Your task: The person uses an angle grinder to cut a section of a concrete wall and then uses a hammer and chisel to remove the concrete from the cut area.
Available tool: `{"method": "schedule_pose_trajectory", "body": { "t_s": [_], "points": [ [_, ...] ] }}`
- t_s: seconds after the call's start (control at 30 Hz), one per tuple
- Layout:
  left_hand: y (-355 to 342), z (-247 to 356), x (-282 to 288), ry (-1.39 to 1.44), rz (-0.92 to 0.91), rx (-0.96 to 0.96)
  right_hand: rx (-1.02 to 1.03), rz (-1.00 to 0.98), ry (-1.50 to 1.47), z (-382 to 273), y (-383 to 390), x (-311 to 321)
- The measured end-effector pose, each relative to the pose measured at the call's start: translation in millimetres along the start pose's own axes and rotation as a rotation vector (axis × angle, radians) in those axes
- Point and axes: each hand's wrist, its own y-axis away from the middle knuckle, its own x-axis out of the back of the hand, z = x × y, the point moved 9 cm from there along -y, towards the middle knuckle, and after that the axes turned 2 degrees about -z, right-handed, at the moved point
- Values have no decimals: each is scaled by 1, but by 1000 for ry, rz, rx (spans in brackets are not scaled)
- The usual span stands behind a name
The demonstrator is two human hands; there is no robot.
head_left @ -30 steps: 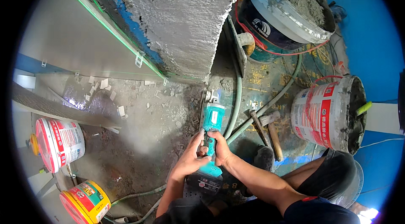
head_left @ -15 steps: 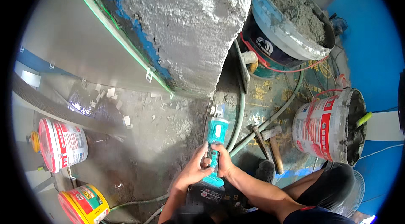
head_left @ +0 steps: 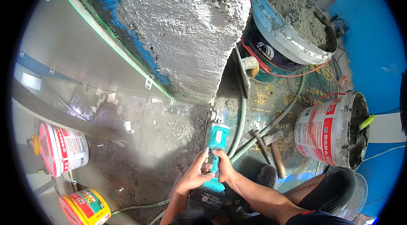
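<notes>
The left hand [head_left: 195, 175] and the right hand [head_left: 224, 167] have their fingers curled closed around the narrow waist of a teal-and-black plastic cordless angle grinder [head_left: 218, 136]. It looks rigid and fairly heavy, probably weighted toward its blocky black battery [head_left: 207, 198]; that waist seems the surest hold, well behind the silver metal head. The head lies near the bottom corner of a rough grey plastered wall [head_left: 182, 34]; whether they touch, I cannot tell.
</notes>
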Motion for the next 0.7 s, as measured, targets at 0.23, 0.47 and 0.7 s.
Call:
{"method": "schedule_pose_trajectory", "body": {
  "t_s": [0.23, 0.47, 0.7],
  "points": [
    [-1, 7, -1, -17, -7, 67, -28, 27, -37, -1, 3, -3],
    [-1, 5, -1, 3, -20, 74, -23, 30, -16, -1, 1, 0],
    [-3, 1, -1, 10, -17, 47, -35, 42, -26, -1, 1, 1]
  ]
}}
